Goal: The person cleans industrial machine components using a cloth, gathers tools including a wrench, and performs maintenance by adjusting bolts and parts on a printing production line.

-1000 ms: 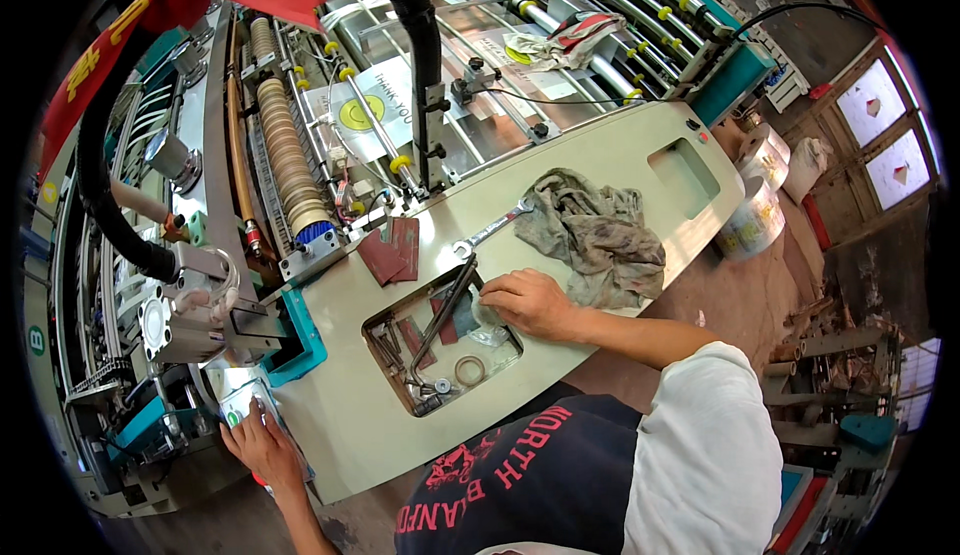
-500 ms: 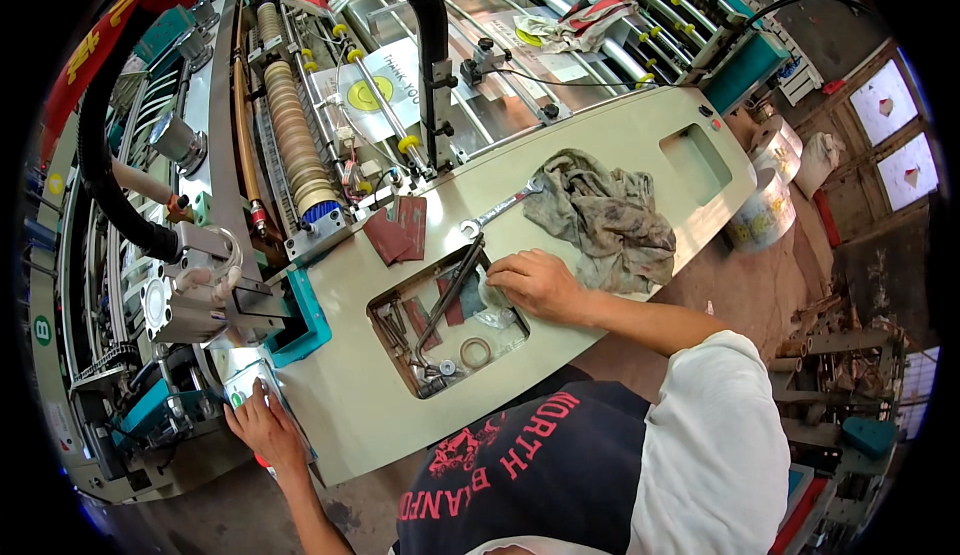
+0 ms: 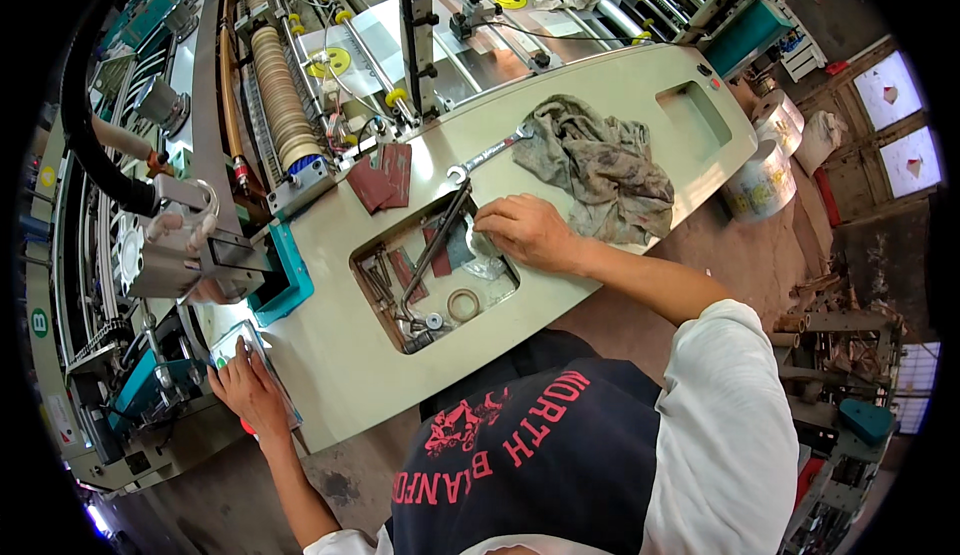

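Reaching into the recessed tray (image 3: 380, 255), the right hand (image 3: 525, 233) pinches a crumpled wrapper (image 3: 482, 255); left hand (image 3: 245, 390) presses flat, open.

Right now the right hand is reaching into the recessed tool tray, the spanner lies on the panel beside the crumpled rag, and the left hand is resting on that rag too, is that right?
Not quite. The head view shows the left hand on the small control panel at the machine's near corner, far from the crumpled rag. The rest holds: right hand at the recessed tool tray, spanner beside the rag.

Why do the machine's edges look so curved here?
Head view: the fisheye lens bows the pale machine cover toward the dark round rim; daylight glares off the clear film; the right hand and spanner stay sharp.
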### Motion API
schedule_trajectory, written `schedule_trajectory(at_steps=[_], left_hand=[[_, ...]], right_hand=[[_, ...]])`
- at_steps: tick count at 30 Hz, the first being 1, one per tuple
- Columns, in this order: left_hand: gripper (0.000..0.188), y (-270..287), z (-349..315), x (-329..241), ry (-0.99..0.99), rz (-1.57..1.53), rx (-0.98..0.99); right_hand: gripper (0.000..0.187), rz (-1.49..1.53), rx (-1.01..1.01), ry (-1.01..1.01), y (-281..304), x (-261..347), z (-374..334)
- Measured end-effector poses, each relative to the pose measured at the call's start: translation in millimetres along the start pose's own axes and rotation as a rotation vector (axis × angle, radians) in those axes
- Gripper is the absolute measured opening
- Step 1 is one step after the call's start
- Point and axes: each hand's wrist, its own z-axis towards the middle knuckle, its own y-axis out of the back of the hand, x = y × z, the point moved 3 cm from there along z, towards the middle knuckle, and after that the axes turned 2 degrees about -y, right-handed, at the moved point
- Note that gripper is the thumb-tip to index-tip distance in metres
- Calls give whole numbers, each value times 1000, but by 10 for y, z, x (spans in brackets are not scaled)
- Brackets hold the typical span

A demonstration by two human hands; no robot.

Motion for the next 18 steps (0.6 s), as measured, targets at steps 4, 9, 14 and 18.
schedule_trajectory(at_steps=[4, 9, 14, 18], left_hand=[[28, 73, 12, -32, 36, 9, 52], [32, -26, -41, 55, 10, -20, -19], [34, 40, -78, 19, -6, 30, -12], [34, 24, -68, 10, 24, 2, -29]], right_hand=[[20, 7, 0, -29, 3, 2, -24], [15, -13, -20, -11, 18, 23, 12], [14, -41, -25, -3, 1, 31, -1], [14, -40, -8, -13, 12, 41, 16]])
